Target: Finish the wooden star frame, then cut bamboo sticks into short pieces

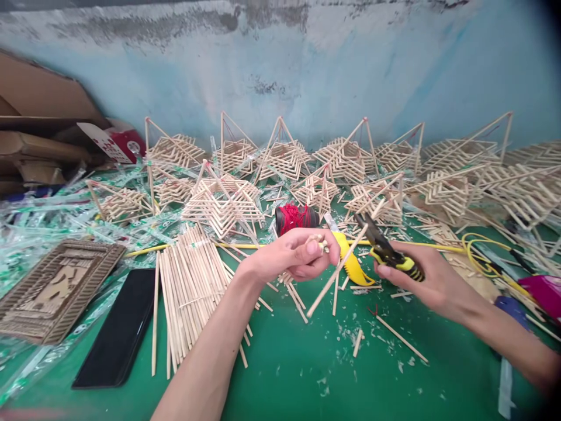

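My left hand (pixel 291 254) is closed around several short cut stick ends (pixel 322 241), whose pale tips show by the thumb. A long wooden stick (pixel 335 276) slants past its fingertips; whether the fingers grip it I cannot tell. My right hand (pixel 432 278) is wrapped around pliers (pixel 388 248) with black-and-yellow handles. Their dark jaws lie close to the upper part of the slanting stick. Just behind, between the hands, lies a curved yellow tool (pixel 350 263), partly covered. A spool of red thread (pixel 297 218) rests beyond my left hand.
Stick-built frames (pixel 223 202) stand in rows along the blue wall (pixel 272 76). Left of my forearm lie a bundle of sticks (pixel 188 292), a black phone (pixel 118 327) and a brown woven-looking panel (pixel 56 292). Scraps litter the green table (pixel 298 374). Yellow cable (pixel 473 251) lies right.
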Action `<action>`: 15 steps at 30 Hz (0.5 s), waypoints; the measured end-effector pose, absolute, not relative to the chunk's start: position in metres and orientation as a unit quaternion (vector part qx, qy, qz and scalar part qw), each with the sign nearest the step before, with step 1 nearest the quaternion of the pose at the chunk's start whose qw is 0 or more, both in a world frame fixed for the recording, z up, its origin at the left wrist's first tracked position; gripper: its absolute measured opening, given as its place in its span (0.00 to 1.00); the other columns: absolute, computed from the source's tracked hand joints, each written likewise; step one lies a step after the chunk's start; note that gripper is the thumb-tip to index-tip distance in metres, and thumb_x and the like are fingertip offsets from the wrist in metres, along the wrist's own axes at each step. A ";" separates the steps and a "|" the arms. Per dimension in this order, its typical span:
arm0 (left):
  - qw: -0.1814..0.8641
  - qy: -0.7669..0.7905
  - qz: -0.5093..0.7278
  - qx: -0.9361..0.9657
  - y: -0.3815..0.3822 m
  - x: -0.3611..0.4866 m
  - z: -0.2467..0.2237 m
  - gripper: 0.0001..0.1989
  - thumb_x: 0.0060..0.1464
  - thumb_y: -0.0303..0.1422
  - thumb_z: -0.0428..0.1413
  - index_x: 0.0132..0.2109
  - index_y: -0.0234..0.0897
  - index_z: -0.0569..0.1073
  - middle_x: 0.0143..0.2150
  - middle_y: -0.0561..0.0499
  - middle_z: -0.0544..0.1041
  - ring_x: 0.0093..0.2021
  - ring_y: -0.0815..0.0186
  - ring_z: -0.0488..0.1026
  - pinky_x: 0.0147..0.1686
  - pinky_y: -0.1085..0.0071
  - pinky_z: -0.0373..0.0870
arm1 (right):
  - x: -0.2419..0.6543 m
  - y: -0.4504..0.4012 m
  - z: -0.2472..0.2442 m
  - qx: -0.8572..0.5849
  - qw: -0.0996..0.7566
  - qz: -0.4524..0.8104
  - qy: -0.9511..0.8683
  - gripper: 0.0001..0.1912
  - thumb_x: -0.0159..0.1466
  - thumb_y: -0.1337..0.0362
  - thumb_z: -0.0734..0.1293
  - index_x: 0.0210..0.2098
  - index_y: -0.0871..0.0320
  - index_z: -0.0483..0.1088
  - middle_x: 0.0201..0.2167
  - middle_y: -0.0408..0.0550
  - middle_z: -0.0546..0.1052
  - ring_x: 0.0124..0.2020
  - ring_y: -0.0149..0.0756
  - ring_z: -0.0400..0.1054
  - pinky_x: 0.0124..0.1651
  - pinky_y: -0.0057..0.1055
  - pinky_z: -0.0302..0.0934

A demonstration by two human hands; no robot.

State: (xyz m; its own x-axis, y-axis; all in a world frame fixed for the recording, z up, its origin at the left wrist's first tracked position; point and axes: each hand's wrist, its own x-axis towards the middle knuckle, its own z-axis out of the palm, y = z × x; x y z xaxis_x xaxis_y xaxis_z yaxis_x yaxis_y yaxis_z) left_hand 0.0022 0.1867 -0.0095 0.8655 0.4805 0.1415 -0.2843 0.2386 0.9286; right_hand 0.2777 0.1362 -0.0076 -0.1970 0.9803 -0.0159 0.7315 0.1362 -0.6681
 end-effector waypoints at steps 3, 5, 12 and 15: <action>0.780 0.096 0.199 0.585 0.186 0.003 -0.008 0.25 0.58 0.54 0.54 0.41 0.32 0.68 0.20 0.61 0.59 0.19 0.75 0.50 0.18 0.75 0.47 | 0.275 0.134 -0.008 -0.585 0.204 0.292 -0.729 0.24 0.62 0.44 0.66 0.44 0.58 0.76 0.40 0.51 0.80 0.34 0.43 0.72 0.33 0.33 0.65; 0.782 0.118 0.193 0.581 0.185 0.006 -0.007 0.23 0.57 0.52 0.57 0.33 0.34 0.66 0.20 0.61 0.58 0.19 0.76 0.51 0.19 0.76 0.46 | 0.277 0.137 -0.011 -0.589 0.202 0.286 -0.728 0.23 0.63 0.44 0.66 0.41 0.57 0.77 0.36 0.49 0.80 0.30 0.40 0.71 0.30 0.32 0.62; 0.789 0.159 0.188 0.563 0.181 0.018 -0.007 0.21 0.59 0.50 0.56 0.42 0.36 0.66 0.27 0.55 0.74 0.17 0.78 0.50 0.16 0.79 0.47 | 0.287 0.143 -0.017 -0.597 0.220 0.304 -0.709 0.25 0.66 0.43 0.61 0.24 0.55 0.70 0.25 0.46 0.75 0.29 0.40 0.69 0.31 0.33 0.59; 0.815 0.094 0.189 0.540 0.180 0.023 -0.010 0.24 0.61 0.50 0.54 0.53 0.34 0.66 0.28 0.50 0.78 0.14 0.79 0.47 0.13 0.78 0.46 | 0.287 0.141 -0.018 -0.596 0.221 0.293 -0.714 0.23 0.66 0.45 0.62 0.25 0.55 0.69 0.25 0.45 0.74 0.28 0.38 0.66 0.32 0.33 0.58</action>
State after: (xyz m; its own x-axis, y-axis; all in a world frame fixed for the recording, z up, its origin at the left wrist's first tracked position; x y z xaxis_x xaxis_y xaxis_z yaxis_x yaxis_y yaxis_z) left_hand 0.0227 0.1800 -0.0100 0.9112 0.4087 0.0511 -0.2062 0.3450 0.9157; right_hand 0.2869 0.1413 -0.0178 -0.1916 0.9809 -0.0333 0.7217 0.1178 -0.6821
